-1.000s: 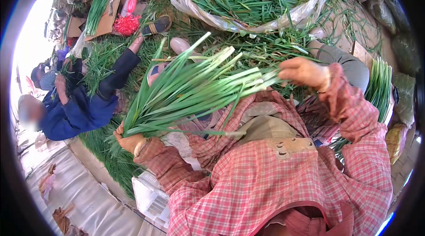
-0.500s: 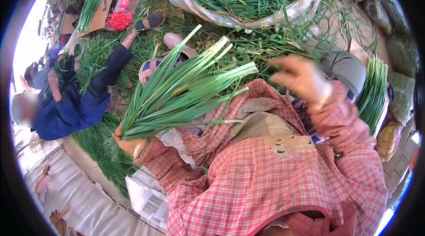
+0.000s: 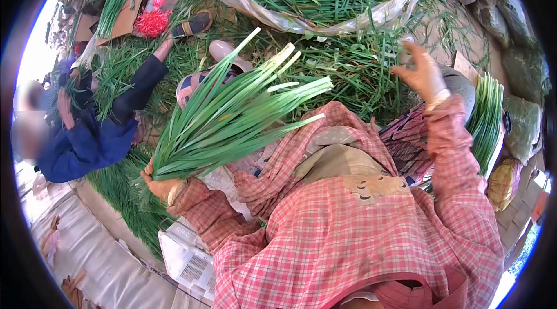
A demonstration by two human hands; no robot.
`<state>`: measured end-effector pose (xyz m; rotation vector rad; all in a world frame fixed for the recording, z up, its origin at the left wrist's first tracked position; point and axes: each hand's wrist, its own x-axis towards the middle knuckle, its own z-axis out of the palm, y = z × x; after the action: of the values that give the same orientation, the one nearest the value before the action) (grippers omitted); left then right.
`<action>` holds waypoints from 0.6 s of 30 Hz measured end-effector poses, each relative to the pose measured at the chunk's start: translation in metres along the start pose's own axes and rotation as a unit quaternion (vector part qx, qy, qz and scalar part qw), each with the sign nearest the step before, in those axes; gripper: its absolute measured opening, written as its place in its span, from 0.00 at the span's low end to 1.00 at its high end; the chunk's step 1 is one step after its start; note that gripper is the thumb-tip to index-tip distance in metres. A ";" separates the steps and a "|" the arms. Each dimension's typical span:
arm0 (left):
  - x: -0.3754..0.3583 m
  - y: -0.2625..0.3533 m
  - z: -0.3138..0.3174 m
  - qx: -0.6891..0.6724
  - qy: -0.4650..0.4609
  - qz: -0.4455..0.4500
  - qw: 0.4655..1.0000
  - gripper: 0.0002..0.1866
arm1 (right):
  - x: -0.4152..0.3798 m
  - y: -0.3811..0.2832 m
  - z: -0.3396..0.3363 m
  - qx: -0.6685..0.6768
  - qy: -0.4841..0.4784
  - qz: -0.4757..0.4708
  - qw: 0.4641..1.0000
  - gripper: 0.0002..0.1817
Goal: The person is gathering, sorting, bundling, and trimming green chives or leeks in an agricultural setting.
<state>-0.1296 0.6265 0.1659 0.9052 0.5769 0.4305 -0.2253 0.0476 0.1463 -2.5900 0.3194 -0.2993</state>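
My left hand (image 3: pixel 159 184) is closed around the leafy end of a bunch of garlic chives (image 3: pixel 232 115). The long flat green leaves fan out to the upper right, and their pale stalk ends point away from the hand. My right hand (image 3: pixel 422 74) is raised over the right knee, apart from the bunch. Its fingers are spread and slightly curled, with nothing visible in them. Loose green trimmings (image 3: pixel 348 71) cover the ground beneath and beside it.
A clear plastic sheet (image 3: pixel 267 19) holds a heap of chives ahead. An upright bunch (image 3: pixel 486 117) stands at right. Pink twine (image 3: pixel 154 22) lies on cardboard at upper left. A co-worker in a blue jacket (image 3: pixel 87 146) handles greens at left. A white crate (image 3: pixel 183 257) sits beside me.
My right hand has moved right and slightly up, away from the stalk ends, and its fingers now show more clearly. The left hand still holds the bunch, shifted slightly left.
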 end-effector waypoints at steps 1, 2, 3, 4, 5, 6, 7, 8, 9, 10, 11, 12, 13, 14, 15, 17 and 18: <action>-0.001 -0.001 0.003 -0.019 0.005 -0.015 1.000 0.18 | 0.001 -0.035 0.007 0.119 -0.088 0.082 0.986 0.29; -0.003 -0.003 0.005 -0.011 0.009 -0.014 1.000 0.18 | 0.001 -0.062 0.018 0.263 -0.198 0.124 0.936 0.27; -0.006 -0.004 0.007 0.000 0.014 -0.010 1.000 0.18 | -0.005 -0.085 0.039 0.475 -0.263 0.147 0.827 0.23; -0.007 -0.002 0.008 0.010 0.018 -0.003 1.000 0.18 | -0.010 -0.106 0.060 0.603 -0.310 0.224 0.700 0.17; -0.005 -0.001 0.006 0.004 -0.003 0.001 1.000 0.17 | -0.011 -0.133 0.064 0.666 -0.325 0.356 0.569 0.13; -0.004 0.000 0.003 -0.001 -0.023 0.005 1.000 0.17 | -0.014 -0.147 0.084 0.715 -0.307 0.340 0.528 0.09; -0.003 0.003 0.002 -0.005 -0.043 0.009 0.999 0.17 | -0.018 -0.153 0.093 0.725 -0.285 0.339 0.527 0.08; -0.003 -0.002 -0.001 0.062 -0.028 0.088 0.994 0.17 | -0.021 -0.150 0.092 0.713 -0.324 0.324 0.530 0.08; 0.005 0.002 -0.007 0.056 -0.052 0.084 0.994 0.16 | -0.022 -0.142 0.083 0.699 -0.362 0.307 0.536 0.08; 0.017 0.003 -0.018 0.047 -0.073 0.077 0.993 0.16 | -0.025 -0.135 0.072 0.646 -0.366 0.249 0.622 0.09; 0.023 0.002 -0.026 0.038 -0.093 0.069 0.993 0.16 | -0.026 -0.112 0.064 0.555 -0.433 0.256 0.663 0.10; 0.013 0.002 -0.015 -0.021 -0.091 0.027 0.995 0.16 | -0.024 -0.111 0.044 0.530 -0.385 0.315 0.687 0.09; -0.006 0.005 0.009 -0.078 -0.087 -0.014 0.993 0.16 | -0.022 -0.098 0.031 0.504 -0.313 0.332 0.734 0.08; -0.019 0.006 0.023 -0.135 -0.081 -0.053 0.986 0.16 | -0.019 -0.079 0.025 0.513 -0.235 0.303 0.768 0.07; -0.021 0.004 0.023 -0.151 -0.096 -0.062 0.982 0.16 | -0.011 -0.068 0.018 0.454 -0.162 0.230 0.846 0.09; -0.022 0.004 0.027 -0.179 -0.136 -0.080 0.971 0.15 | 0.014 -0.097 0.013 0.233 -0.003 0.017 0.972 0.16; -0.025 0.004 0.035 -0.154 -0.099 -0.059 0.981 0.16 | 0.023 -0.104 0.028 0.113 -0.006 -0.085 0.990 0.21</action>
<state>-0.1275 0.5930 0.1933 0.6039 0.3654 0.3072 -0.1785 0.1419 0.1794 -2.3966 0.0539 -0.3572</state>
